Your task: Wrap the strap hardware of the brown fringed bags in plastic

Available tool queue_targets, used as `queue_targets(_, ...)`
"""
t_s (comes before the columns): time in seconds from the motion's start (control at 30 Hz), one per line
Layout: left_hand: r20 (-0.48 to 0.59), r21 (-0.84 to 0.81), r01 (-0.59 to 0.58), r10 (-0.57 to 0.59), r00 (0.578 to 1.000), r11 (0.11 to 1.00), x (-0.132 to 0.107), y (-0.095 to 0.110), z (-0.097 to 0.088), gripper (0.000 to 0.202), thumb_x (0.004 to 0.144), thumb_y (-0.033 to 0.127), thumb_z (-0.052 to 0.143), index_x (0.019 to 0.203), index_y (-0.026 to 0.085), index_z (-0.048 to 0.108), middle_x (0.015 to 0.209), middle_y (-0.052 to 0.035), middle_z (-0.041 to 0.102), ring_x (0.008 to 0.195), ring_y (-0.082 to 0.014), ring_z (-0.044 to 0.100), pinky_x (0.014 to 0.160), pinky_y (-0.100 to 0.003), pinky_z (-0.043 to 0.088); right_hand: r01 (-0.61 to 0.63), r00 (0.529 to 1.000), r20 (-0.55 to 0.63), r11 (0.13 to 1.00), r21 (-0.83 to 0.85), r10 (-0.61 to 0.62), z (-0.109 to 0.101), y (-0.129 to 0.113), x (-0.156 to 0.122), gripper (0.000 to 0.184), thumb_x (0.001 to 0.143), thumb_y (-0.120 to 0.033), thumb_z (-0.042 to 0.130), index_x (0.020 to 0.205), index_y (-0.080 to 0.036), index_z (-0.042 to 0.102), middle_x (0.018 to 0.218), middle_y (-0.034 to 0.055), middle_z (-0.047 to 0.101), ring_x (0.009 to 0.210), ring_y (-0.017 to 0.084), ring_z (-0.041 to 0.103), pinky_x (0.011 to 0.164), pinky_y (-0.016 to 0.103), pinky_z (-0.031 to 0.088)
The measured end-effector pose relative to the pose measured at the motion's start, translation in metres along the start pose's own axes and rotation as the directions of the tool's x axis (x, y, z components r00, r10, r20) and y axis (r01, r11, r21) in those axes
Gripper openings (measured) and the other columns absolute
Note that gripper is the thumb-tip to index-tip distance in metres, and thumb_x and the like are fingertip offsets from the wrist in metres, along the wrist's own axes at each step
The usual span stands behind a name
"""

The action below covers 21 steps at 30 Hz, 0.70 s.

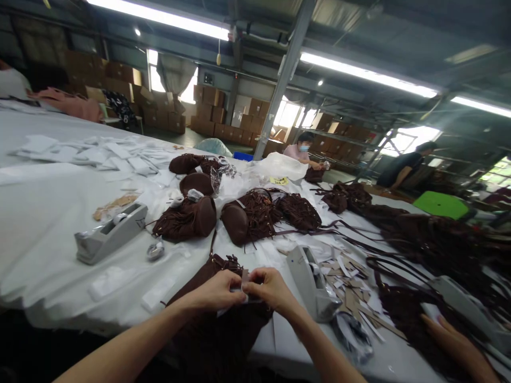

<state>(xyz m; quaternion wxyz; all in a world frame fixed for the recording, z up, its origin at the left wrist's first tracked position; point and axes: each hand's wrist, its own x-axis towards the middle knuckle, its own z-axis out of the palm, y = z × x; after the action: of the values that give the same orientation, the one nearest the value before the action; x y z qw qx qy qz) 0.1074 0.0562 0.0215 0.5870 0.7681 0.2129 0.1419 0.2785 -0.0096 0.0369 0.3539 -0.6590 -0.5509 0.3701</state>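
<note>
My left hand (217, 291) and my right hand (269, 290) meet over a brown fringed bag (215, 340) that lies at the near edge of the white table (43, 213). Both hands pinch a small pale piece (242, 287) between their fingertips, against the bag's top. Just right of my right hand stands a grey tape dispenser (311, 282). A second grey tape dispenser (109, 231) sits to the left, apart from my hands.
Several brown fringed bags (247, 215) lie mid-table, with more piled at the right (431, 234). White paper pieces (99, 154) are spread at the back left, scraps (351, 290) by the dispenser. Another person's hand (447, 332) rests at lower right. Two people work beyond the table.
</note>
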Motion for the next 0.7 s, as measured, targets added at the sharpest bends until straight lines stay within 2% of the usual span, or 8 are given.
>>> queue_targets(0.07, 0.016, 0.056, 0.025, -0.026, 1.0, 0.998, 0.003, -0.001, 0.002, 0.012, 0.07, 0.024, 0.056, 0.068, 0.013, 0.061, 0.059, 0.0038, 0.047, 0.056, -0.0112, 0.041, 0.055, -0.023, 0.031, -0.025, 0.999, 0.036, 0.997, 0.072, 0.022, -0.003, 0.005, 0.001, 0.016, 0.061, -0.019, 0.073, 0.073, -0.015, 0.063, 0.056, -0.0046, 0.058, 0.052, 0.01, 0.05, 0.05, 0.02, 0.036)
queue_targets(0.2, 0.065, 0.104, 0.047, -0.054, 0.996, 0.994, 0.008, -0.001, 0.004, 0.013, 0.07, 0.025, 0.056, 0.067, 0.013, 0.06, 0.058, 0.0038, 0.047, 0.055, -0.0111, 0.041, 0.052, -0.023, 0.029, -0.037, 0.982, 0.187, 0.978, 0.204, -0.002, -0.014, 0.016, 0.005, 0.048, 0.062, -0.02, 0.075, 0.106, -0.016, 0.058, 0.063, -0.0057, 0.061, 0.057, 0.01, 0.053, 0.054, 0.019, 0.04)
queue_targets(0.27, 0.075, 0.123, 0.049, -0.058, 0.995, 0.991, 0.011, -0.002, 0.005, 0.013, 0.069, 0.024, 0.055, 0.068, 0.013, 0.061, 0.058, 0.0039, 0.046, 0.055, -0.0109, 0.041, 0.051, -0.022, 0.029, -0.036, 0.961, 0.275, 0.975, 0.217, -0.025, -0.022, 0.018, 0.007, 0.051, 0.065, -0.022, 0.074, 0.113, -0.015, 0.058, 0.066, -0.0046, 0.062, 0.058, 0.009, 0.053, 0.055, 0.019, 0.04)
queue_targets(0.43, 0.107, 0.153, 0.075, -0.092, 0.99, 0.985, 0.021, -0.002, 0.007, 0.013, 0.068, 0.024, 0.055, 0.069, 0.013, 0.062, 0.058, 0.0042, 0.045, 0.052, -0.01, 0.038, 0.05, -0.022, 0.028, -0.015, 0.895, 0.447, 0.997, 0.072, -0.019, -0.041, 0.014, 0.013, 0.017, 0.071, -0.019, 0.063, 0.083, -0.012, 0.072, 0.068, -0.0007, 0.065, 0.061, 0.01, 0.055, 0.055, 0.018, 0.042)
queue_targets(0.53, 0.13, 0.167, 0.088, -0.11, 0.985, 0.982, 0.027, 0.001, 0.008, 0.013, 0.067, 0.025, 0.055, 0.067, 0.013, 0.061, 0.056, 0.0043, 0.044, 0.052, -0.0098, 0.038, 0.049, -0.022, 0.027, 0.0, 0.891, 0.453, 1.0, -0.026, 0.012, -0.048, 0.009, 0.015, 0.021, 0.069, -0.015, 0.059, 0.083, -0.014, 0.074, 0.066, -0.0014, 0.067, 0.061, 0.011, 0.058, 0.054, 0.017, 0.042)
queue_targets(0.7, 0.157, 0.217, 0.124, -0.16, 0.975, 0.968, 0.035, 0.011, 0.008, 0.011, 0.066, 0.023, 0.054, 0.065, 0.013, 0.06, 0.054, 0.0046, 0.043, 0.05, -0.0098, 0.038, 0.046, -0.022, 0.024, 0.037, 0.887, 0.461, 0.996, -0.085, 0.007, -0.055, 0.004, 0.019, 0.025, 0.067, -0.015, 0.059, 0.084, -0.015, 0.076, 0.064, -0.0031, 0.067, 0.06, 0.01, 0.058, 0.054, 0.016, 0.042)
